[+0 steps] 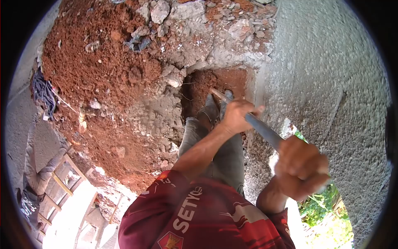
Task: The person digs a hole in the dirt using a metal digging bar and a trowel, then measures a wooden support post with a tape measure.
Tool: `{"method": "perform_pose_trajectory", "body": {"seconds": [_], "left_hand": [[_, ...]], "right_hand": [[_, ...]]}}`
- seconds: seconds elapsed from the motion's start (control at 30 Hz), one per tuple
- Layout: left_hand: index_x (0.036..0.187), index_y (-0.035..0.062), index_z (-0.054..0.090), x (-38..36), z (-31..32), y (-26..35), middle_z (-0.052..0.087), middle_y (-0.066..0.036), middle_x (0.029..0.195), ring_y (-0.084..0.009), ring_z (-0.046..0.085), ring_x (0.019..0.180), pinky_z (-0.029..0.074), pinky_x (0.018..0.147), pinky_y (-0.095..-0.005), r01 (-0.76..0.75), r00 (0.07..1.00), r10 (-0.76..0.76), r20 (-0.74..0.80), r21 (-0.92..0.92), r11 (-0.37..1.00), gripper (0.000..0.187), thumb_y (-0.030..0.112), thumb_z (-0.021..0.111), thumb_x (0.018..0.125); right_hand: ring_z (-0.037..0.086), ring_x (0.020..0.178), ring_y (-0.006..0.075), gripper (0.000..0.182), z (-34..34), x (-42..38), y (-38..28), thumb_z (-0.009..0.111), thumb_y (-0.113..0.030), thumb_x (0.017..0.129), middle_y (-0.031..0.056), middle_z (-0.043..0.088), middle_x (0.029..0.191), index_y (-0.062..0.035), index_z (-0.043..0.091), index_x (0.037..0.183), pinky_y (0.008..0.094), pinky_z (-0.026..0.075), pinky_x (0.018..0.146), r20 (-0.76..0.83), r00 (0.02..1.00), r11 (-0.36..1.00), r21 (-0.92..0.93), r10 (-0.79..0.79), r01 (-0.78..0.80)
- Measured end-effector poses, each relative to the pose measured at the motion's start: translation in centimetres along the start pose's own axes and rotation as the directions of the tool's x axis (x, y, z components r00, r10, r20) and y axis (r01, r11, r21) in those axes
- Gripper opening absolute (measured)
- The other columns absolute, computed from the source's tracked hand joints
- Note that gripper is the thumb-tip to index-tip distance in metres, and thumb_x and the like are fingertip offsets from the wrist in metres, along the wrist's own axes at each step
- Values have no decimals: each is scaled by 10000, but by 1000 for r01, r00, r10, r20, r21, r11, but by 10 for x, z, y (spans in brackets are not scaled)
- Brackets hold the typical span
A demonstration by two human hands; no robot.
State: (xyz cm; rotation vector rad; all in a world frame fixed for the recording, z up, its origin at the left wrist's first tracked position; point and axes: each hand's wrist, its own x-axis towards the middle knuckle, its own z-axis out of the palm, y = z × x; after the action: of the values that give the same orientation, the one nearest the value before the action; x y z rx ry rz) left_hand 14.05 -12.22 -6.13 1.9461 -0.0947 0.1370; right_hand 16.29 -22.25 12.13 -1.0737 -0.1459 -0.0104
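Observation:
My left hand (pixel 240 117) is wrapped round the middle of a long metal digging bar (pixel 264 130). Higher up, near the bar's upper end, my right hand (pixel 302 168) grips it in a closed fist, slightly blurred. The bar slants down and leftwards into a square pit (pixel 238 78) of red soil. Its brownish lower end reaches the soil beside my shoes (pixel 210 106), as I stand in the pit.
Heaped red soil (pixel 103 70) with broken rubble (pixel 159 11) lies left of and beyond the pit. A rough grey wall (pixel 319 70) rises close on the right. At lower left are another person (pixel 35 182) and a wooden frame (pixel 62 182); dark cloth (pixel 43 93) lies at the heap's edge.

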Motion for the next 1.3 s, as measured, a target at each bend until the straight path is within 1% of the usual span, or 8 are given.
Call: {"method": "perform_pose_trajectory", "body": {"seconds": [0.2, 0.3, 0.5, 0.67, 0.77, 0.93, 1.03, 1.3], "left_hand": [[532, 86, 470, 7, 3, -37, 475, -79, 501, -269, 500, 464, 426, 514, -395, -88, 996, 88, -24, 21, 996, 360, 173, 718, 778], [746, 57, 644, -20, -29, -168, 650, -173, 781, -338, 638, 761, 507, 708, -388, 560, 764, -610, 210, 253, 789, 248, 291, 675, 822], [784, -2, 656, -30, -58, -221, 641, -211, 792, -377, 630, 774, 502, 700, -416, 150, 891, -207, 403, 167, 974, 291, 269, 729, 708], [551, 46, 579, -30, -32, -99, 596, -125, 588, -299, 590, 586, 493, 615, -402, 14, 1000, -17, 11, 227, 974, 344, 240, 695, 811], [475, 103, 481, -15, 1, -27, 530, -80, 501, -250, 542, 473, 458, 507, -366, 146, 951, -73, -300, 228, 963, 412, 241, 733, 770], [527, 95, 439, 13, 11, 97, 457, -62, 501, -249, 490, 442, 379, 436, -364, 12, 826, 22, -563, 55, 998, 417, 225, 786, 716], [534, 81, 426, 24, 4, 134, 446, -62, 508, -247, 481, 447, 378, 443, -370, -189, 872, 117, -475, -108, 976, 480, 330, 805, 689], [587, 54, 516, 21, 41, -35, 536, -95, 576, -257, 554, 525, 461, 562, -402, 54, 957, -107, -269, -196, 979, 388, 306, 691, 824]], "right_hand": [[383, 513, 117, 406, -17, -1, 37, 432, -387, 969, -16, 392, 590, -172, 351, 633, 302, 308, 506, -61, 997, 996, 69, -57, 61], [476, 584, 161, 281, -22, -36, 189, 442, -163, 927, 42, 525, 651, -38, 492, 681, 307, 386, 557, -160, 954, 882, -367, 252, -295], [456, 563, 82, 206, -4, -26, 194, 514, -85, 932, 46, 557, 662, -5, 539, 743, 245, 357, 506, 69, 970, 907, -375, 233, -191], [448, 531, 128, 230, -24, -17, 108, 487, -188, 948, 48, 500, 645, -48, 494, 767, 275, 334, 502, 277, 932, 972, -89, 233, -216], [368, 469, 112, 415, 3, 15, 40, 468, -468, 948, 33, 452, 649, -58, 510, 903, 305, 338, 497, -35, 999, 946, 324, 7, 5], [459, 423, 165, 497, -10, 50, -108, 407, -506, 959, 66, 570, 706, -45, 593, 932, 333, 380, 526, 174, 983, 986, 149, 54, -81], [249, 334, 90, 359, -8, 59, -180, 392, -231, 910, -20, 324, 458, -147, 359, 562, 275, 320, 463, -86, 931, 934, 10, -355, 357], [260, 406, 98, 413, -32, 49, 27, 328, -289, 965, -28, 324, 474, -160, 341, 572, 356, 378, 502, 24, 995, 989, -117, 96, -92]]}}
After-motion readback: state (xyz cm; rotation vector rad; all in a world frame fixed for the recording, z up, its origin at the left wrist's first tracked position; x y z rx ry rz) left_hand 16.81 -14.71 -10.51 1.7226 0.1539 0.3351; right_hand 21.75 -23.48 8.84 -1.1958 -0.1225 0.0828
